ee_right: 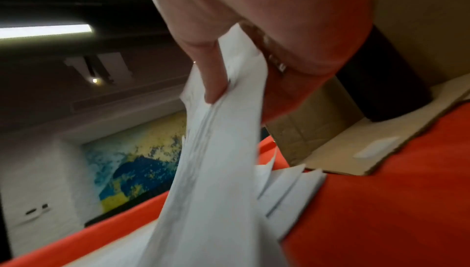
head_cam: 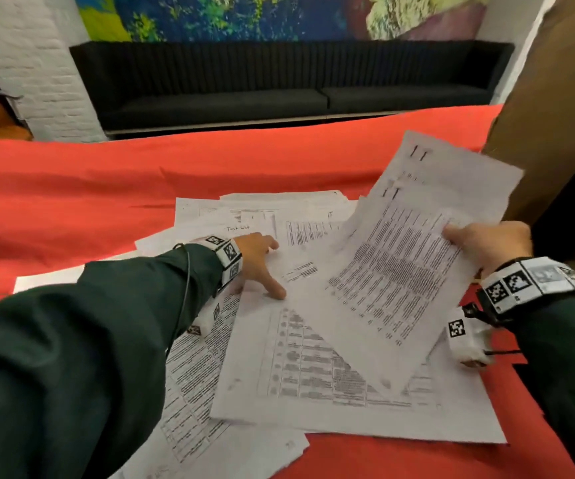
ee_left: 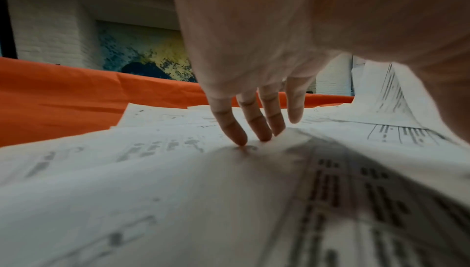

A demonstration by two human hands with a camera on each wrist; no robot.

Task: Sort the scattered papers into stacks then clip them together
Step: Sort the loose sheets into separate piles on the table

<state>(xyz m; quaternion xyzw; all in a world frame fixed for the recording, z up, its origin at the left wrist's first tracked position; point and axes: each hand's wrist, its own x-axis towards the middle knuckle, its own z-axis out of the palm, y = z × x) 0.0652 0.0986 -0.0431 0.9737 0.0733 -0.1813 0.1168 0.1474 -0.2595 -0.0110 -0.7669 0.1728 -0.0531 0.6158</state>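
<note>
Red cloth [head_cam: 72, 188] over the whole table, black bench sofa [head_cam: 279, 84] along the far wall with a splashy blue-yellow painting [head_cam: 244, 15] above it and white brick on the left.

Starting from the left: the left hand [head_cam: 256, 257] is flat down on the scattered papers [head_cam: 296, 368]. In the left wrist view its fingers [ee_left: 232, 128] are straight and a bit fanned, three tips pressing the sheet, the fourth lifted just off it. The pile overlaps every which way, mostly printed tables and dense text, too blurry to read. One sheet near that hand has handwriting that looks like "Task List", and another further back seems to say "IT", not totally sure on either.

Over to the right, the right hand [head_cam: 486, 243] has a small bunch of held sheets [head_cam: 417, 257] lifted and tilted above the pile, thumb on top and fingers under, pinching the edge. Behind it sits a cardboard box [head_cam: 555, 98]; can't tell what's inside.
</note>
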